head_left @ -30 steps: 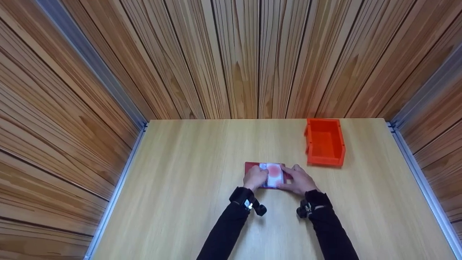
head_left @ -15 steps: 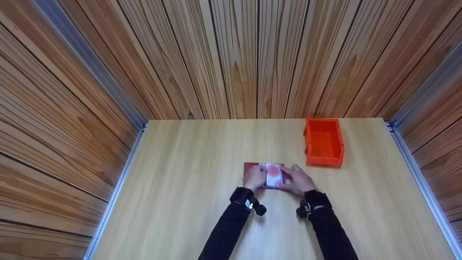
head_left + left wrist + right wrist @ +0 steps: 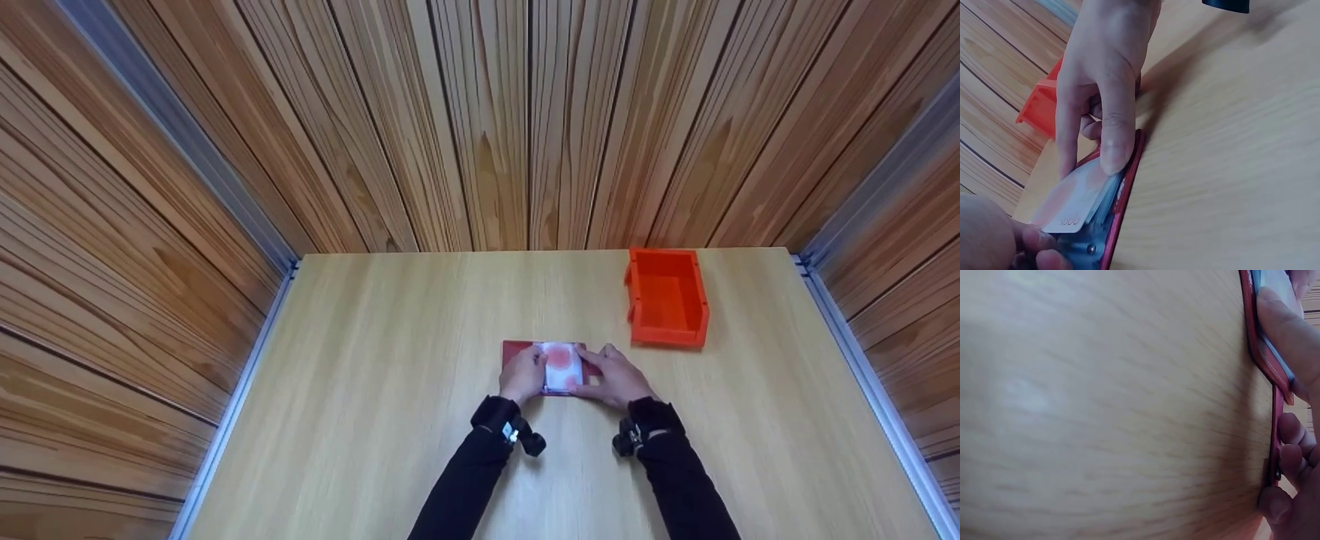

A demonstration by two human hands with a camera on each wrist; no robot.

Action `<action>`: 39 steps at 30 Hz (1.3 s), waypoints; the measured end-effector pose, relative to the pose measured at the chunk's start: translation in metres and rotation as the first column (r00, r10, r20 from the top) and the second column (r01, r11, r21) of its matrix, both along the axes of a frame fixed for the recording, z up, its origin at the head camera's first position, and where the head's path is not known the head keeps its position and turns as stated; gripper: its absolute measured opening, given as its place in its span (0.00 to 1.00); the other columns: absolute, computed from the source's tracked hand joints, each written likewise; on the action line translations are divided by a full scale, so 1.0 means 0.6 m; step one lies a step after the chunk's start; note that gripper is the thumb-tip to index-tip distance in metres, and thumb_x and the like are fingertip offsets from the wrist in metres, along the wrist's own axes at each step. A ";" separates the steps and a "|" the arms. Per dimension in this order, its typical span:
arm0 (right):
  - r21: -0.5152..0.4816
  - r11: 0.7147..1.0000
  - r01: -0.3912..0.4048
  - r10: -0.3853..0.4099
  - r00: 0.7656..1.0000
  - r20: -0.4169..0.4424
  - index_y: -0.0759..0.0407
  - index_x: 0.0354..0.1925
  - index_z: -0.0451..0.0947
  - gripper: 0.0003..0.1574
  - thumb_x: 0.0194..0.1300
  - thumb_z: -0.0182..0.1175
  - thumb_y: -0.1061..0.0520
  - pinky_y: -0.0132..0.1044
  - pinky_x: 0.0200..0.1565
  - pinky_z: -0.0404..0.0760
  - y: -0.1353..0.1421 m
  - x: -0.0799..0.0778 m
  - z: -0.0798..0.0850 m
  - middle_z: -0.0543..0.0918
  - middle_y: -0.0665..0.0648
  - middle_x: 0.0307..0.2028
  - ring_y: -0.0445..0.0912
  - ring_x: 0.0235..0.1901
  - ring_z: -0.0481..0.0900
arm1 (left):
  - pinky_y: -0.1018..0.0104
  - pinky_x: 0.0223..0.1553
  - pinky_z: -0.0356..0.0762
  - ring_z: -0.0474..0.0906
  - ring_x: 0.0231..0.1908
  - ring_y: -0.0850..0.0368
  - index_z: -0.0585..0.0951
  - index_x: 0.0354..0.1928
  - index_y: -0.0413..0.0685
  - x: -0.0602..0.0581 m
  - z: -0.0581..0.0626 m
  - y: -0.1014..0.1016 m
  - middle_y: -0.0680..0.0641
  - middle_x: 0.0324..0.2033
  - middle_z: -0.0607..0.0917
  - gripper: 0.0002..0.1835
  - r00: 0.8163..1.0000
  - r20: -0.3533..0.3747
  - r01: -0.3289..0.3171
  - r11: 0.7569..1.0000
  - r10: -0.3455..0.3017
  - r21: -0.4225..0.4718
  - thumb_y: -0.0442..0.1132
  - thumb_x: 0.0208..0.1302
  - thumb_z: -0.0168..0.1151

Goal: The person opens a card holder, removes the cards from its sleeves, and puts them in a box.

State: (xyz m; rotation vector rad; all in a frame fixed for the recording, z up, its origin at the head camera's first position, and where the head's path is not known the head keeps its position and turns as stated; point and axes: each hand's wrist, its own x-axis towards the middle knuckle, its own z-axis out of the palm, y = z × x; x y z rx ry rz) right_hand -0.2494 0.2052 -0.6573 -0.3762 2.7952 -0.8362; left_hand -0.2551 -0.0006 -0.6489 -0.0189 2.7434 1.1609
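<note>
A red card wallet (image 3: 517,348) lies spread on the table, with clear bluish sleeves inside. On the sleeves sits a white card (image 3: 561,358) with pink round patches; one end stands up off the wallet in the left wrist view. My left hand (image 3: 523,373) pinches that card's left edge between thumb and fingers. From the other side, my right hand (image 3: 616,376) grips the wallet and sleeves, thumb (image 3: 1283,323) on the near side and index finger on the far side. Its other fingers (image 3: 1292,458) curl by the wallet's red flap.
An orange open bin (image 3: 667,300) stands at the back right of the wooden table (image 3: 375,420). Wood-panelled walls (image 3: 487,127) with grey metal corner rails enclose the back and both sides. Each wrist carries a black strapped camera (image 3: 531,442).
The left hand's fingers have drawn slightly left on the card, and more of its white face shows. The right hand keeps its place. The head view has shifted a little.
</note>
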 end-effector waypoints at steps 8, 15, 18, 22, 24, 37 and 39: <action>0.011 1.000 -0.011 0.011 1.000 -0.027 0.56 0.74 0.69 0.55 0.55 0.78 0.40 0.40 0.38 0.63 -0.004 0.001 0.002 0.67 0.56 0.37 0.48 0.34 0.64 | 0.66 0.32 0.72 0.72 0.27 0.57 0.77 0.34 0.43 0.001 0.000 -0.030 0.49 0.26 0.75 0.11 1.000 -0.026 0.004 0.994 -0.002 0.107 0.36 0.79 0.53; 0.010 1.000 -0.010 0.010 1.000 -0.014 0.55 0.75 0.68 0.56 0.55 0.78 0.40 0.40 0.39 0.62 -0.004 0.002 0.002 0.67 0.56 0.38 0.48 0.36 0.64 | 0.72 0.22 0.68 0.75 0.21 0.58 0.75 0.35 0.41 -0.001 -0.005 -0.075 0.47 0.26 0.78 0.11 0.999 0.017 -0.032 0.976 0.029 0.217 0.36 0.79 0.52; 0.017 1.000 0.007 -0.007 1.000 -0.018 0.55 0.75 0.69 0.56 0.54 0.79 0.41 0.41 0.38 0.62 -0.002 0.001 0.004 0.67 0.56 0.38 0.48 0.36 0.64 | 0.72 0.22 0.68 0.73 0.21 0.60 0.74 0.34 0.41 -0.002 -0.006 -0.088 0.48 0.25 0.77 0.12 0.999 0.032 -0.031 0.970 0.024 0.242 0.36 0.80 0.51; 0.017 1.000 0.011 -0.011 1.000 0.002 0.53 0.75 0.67 0.56 0.54 0.79 0.41 0.41 0.39 0.63 -0.003 0.002 0.005 0.67 0.56 0.39 0.49 0.36 0.65 | 0.73 0.18 0.67 0.70 0.16 0.63 0.74 0.35 0.41 0.003 -0.007 -0.101 0.51 0.23 0.73 0.12 0.996 0.087 -0.054 0.960 0.031 0.273 0.36 0.81 0.48; 0.017 1.000 0.011 -0.012 1.000 0.018 0.52 0.76 0.67 0.57 0.55 0.79 0.41 0.41 0.39 0.62 -0.004 0.002 0.005 0.67 0.56 0.39 0.49 0.36 0.65 | 0.73 0.16 0.65 0.69 0.14 0.63 0.75 0.36 0.40 0.005 -0.006 -0.105 0.52 0.21 0.73 0.12 0.995 0.093 -0.067 0.956 0.042 0.284 0.35 0.81 0.49; 0.024 1.000 -0.001 0.001 1.000 -0.016 0.54 0.74 0.69 0.55 0.54 0.78 0.40 0.40 0.38 0.62 -0.002 0.001 -0.001 0.68 0.56 0.38 0.48 0.36 0.65 | 0.69 0.29 0.67 0.71 0.28 0.59 0.77 0.36 0.40 0.009 0.002 -0.105 0.52 0.27 0.73 0.11 0.999 0.022 -0.049 0.971 0.045 0.236 0.36 0.80 0.51; 0.023 1.000 -0.003 0.003 1.000 -0.012 0.54 0.75 0.69 0.55 0.55 0.78 0.39 0.40 0.38 0.62 -0.001 0.003 -0.001 0.67 0.56 0.38 0.48 0.35 0.65 | 0.68 0.34 0.66 0.70 0.32 0.57 0.77 0.35 0.41 0.009 0.008 -0.103 0.51 0.28 0.73 0.11 0.999 0.015 -0.040 0.978 0.038 0.205 0.36 0.80 0.51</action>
